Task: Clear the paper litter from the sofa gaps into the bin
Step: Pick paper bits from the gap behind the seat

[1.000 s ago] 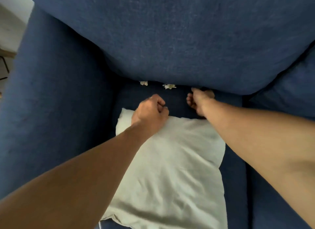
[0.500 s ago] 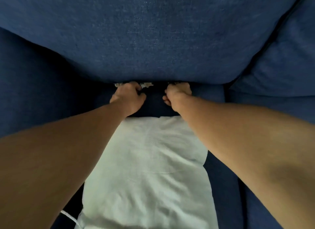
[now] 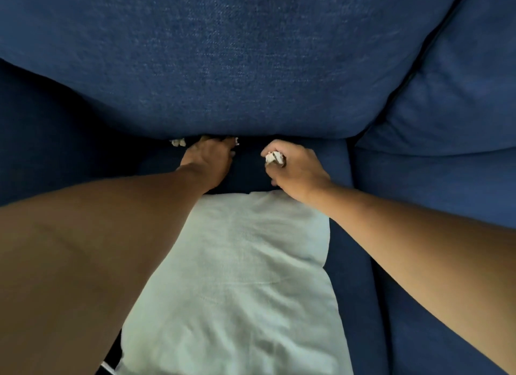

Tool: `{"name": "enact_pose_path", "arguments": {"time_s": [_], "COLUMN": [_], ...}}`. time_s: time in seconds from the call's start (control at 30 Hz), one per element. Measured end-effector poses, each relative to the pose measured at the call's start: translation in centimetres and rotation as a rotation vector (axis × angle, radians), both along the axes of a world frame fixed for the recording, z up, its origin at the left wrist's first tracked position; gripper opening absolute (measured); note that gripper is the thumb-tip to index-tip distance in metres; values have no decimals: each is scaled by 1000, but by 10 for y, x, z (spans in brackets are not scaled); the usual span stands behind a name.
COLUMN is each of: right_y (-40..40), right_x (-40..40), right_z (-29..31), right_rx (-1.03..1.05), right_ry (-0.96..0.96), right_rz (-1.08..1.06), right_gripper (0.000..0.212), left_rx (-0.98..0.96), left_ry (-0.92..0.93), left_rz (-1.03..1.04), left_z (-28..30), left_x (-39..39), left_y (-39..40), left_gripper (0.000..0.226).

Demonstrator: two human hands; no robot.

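Head view, looking down onto a dark blue woven-fabric sofa. Large blue back cushion fills the upper frame; a second blue back cushion sits upper right, with a dark seam between them. Blue seat cushion runs across mid-frame.

Left hand, centre frame: fingers extended into the gap where the back cushion meets the seat, fingertips hidden under the cushion edge. Cannot tell whether it grips anything. A small crumpled white paper scrap lies in the gap just left of this hand; another white paper bit shows at the hand's right edge, touching or just beside the fingers.

Right hand, right of centre: fingers curled, pinching a crumpled white paper wad clear of the gap, above the seat.

Pale grey-white fabric pillow lies on the seat in the lower centre, both forearms crossing over its upper corners.

No brands, labels or legible writing seen. Bin not in frame.
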State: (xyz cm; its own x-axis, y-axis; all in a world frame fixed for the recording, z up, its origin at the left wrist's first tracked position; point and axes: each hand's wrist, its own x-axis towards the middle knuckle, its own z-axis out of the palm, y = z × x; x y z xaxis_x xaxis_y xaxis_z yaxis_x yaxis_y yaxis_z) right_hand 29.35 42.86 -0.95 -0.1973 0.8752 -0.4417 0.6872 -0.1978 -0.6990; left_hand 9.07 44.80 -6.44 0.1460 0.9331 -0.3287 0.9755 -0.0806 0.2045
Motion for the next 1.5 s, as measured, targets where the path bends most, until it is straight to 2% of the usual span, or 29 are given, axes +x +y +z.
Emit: {"name": "enact_pose_path", "arguments": {"time_s": [0.07, 0.23, 0.4, 0.5, 0.63, 0.7, 0.8, 0.97, 1.23, 1.27, 1.37, 1.5], "right_y": [-2, 6, 7, 7, 4, 3, 1, 9, 20, 22, 27, 18], "right_x": [7, 9, 9, -3, -37, -60, -105, -175, -244, -246, -245, -231], "right_z": [1, 8, 20, 22, 21, 16, 2, -23, -64, -71, -84, -72], "right_rx": [25, 77, 64, -20, -80, -67, -7, 10, -46, -29, 70, 189], "right_ry": [10, -29, -122, -225, -260, -273, -260, -260, -476, -504, -564, -527], "right_rz": [25, 19, 6, -7, 25, 88, 207, 312, 334, 344, 321, 346], "right_gripper": [35, 30, 26, 24, 41, 39, 29, 45, 64, 63, 39, 27], "left_rx": [36, 16, -52, -93, -86, -84, -112, -170, -245, -247, -252, -251], "left_ry": [-1, 36, 65, -36, -258, -302, -285, -254, -214, -214, -208, -250], "left_rz": [-18, -5, 19, 11, 147, 221, 272, 330, 272, 258, 221, 242], "left_z": [0, -5, 3, 12, 27, 36, 47, 59, 73, 73, 72, 68], "left_x": [2, 12, 13, 5, -31, -53, -88, -135, -161, -162, -167, -170], "left_y": [3, -2, -8, -24, -41, -45, -54, -83, -129, -133, -139, -140], "left_gripper": [30, 48, 29, 24, 11, 21, 31, 30, 27, 27, 28, 27]}}
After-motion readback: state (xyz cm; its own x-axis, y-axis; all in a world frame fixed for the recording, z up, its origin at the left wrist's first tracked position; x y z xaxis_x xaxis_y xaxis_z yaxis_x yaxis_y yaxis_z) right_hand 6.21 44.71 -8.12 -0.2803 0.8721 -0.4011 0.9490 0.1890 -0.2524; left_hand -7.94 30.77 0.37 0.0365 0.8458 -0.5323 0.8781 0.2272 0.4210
